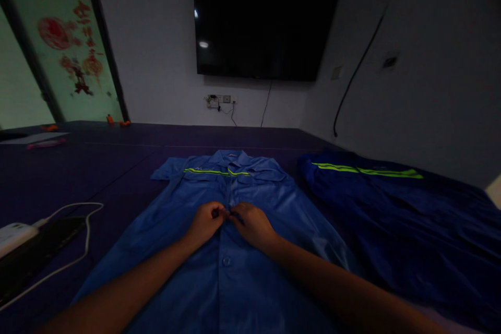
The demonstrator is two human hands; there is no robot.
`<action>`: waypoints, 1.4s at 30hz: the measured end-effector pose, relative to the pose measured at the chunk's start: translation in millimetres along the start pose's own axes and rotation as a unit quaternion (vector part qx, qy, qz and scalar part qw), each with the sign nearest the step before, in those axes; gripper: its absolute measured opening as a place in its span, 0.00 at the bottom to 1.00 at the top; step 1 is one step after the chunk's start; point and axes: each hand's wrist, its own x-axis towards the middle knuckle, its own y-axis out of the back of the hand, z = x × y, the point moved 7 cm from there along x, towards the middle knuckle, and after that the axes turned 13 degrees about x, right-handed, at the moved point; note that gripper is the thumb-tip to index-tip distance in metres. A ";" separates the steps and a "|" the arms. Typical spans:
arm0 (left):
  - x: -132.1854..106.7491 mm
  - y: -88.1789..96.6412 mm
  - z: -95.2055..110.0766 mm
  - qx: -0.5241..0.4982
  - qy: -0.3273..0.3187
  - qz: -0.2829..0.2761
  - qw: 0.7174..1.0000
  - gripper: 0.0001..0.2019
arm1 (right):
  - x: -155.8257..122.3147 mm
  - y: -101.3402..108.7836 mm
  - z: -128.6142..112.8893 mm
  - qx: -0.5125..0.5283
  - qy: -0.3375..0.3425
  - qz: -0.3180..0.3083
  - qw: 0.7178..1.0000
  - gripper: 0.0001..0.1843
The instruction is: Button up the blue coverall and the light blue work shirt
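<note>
A blue short-sleeved work shirt (258,271) lies spread face up in front of me, its collar pointing away. A yellow-green stripe crosses its chest. My left hand (209,219) pinches the shirt's front placket from the left, thumb and finger bent together. From the right, my right hand (250,222) grips the placket at the same spot, fingertips nearly meeting the left ones. What exactly lies between the fingertips is too dark and small to make out. Nearer to me on the placket, a round button (226,261) shows.
A darker blue garment (391,209) with yellow-green stripes lies on the right. At left are a black flat object (58,240), a white power strip or adapter (18,235) and a white cable (86,235). A television (266,26) hangs on the far wall.
</note>
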 end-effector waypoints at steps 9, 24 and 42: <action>6.2 -2.2 -5.4 -0.016 0.002 0.005 1.000 0.05 | 1.7 0.1 -3.9 0.012 0.013 -0.017 1.000 0.13; 0.8 0.3 0.8 0.031 0.001 0.001 1.000 0.10 | 1.6 -0.7 -4.0 -0.022 0.003 -0.026 0.999 0.14; 0.4 -1.8 -0.5 0.062 0.002 -0.012 0.998 0.12 | 0.8 1.6 -2.8 -0.001 -0.010 -0.008 1.000 0.11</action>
